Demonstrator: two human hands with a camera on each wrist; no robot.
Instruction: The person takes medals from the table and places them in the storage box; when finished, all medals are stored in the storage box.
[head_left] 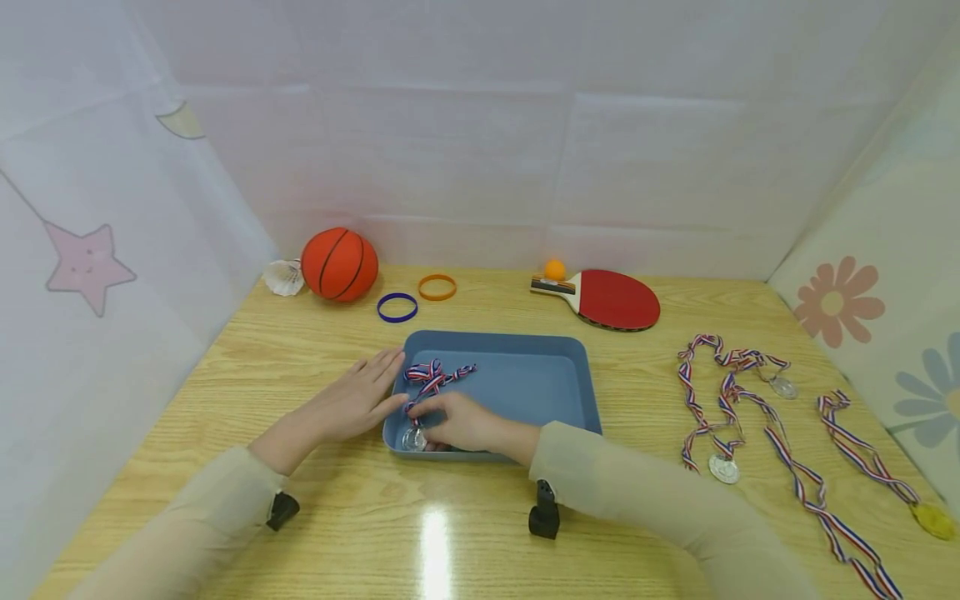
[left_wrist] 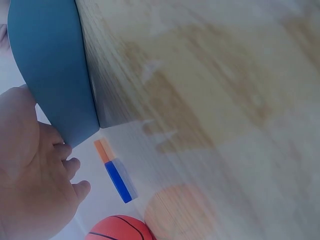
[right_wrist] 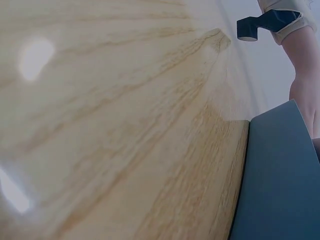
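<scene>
White cloth walls w/ star and flower prints are enclosing a wooden table [head_left: 225, 375]. At center, a blue tray [head_left: 540, 375] is sitting flat on the tabletop.

Right hand [head_left: 461, 421] is reaching into the tray's front-left corner, fingers curled and pinching a silver medal [head_left: 414, 438] approx. at the point where its ribbon joins. Medal disc is lying against the tray's front rim. Striped red/white/blue ribbon [head_left: 435, 377] is lying bunched inside the tray, just behind the hand.

Left hand [head_left: 360, 398] is resting flat on the table, fingers straight and relaxed, fingertips touching the tray's left wall; it is gripping nothing. Left wrist view is showing the same contact: fingers [left_wrist: 65, 150] against the tray's outer wall [left_wrist: 50, 75].

Other items, rear edge, L to R: shuttlecock [head_left: 284, 277], basketball [head_left: 340, 264] just beside it, blue band [head_left: 397, 307], orange band [head_left: 437, 287], red paddle [head_left: 611, 298] w/ a small orange ball [head_left: 555, 269] near its handle.

Right side of table: two more silver medals [head_left: 724, 469] and a gold medal [head_left: 933, 522] are lying w/ ribbons loosely spread, well apart from the tray.
</scene>
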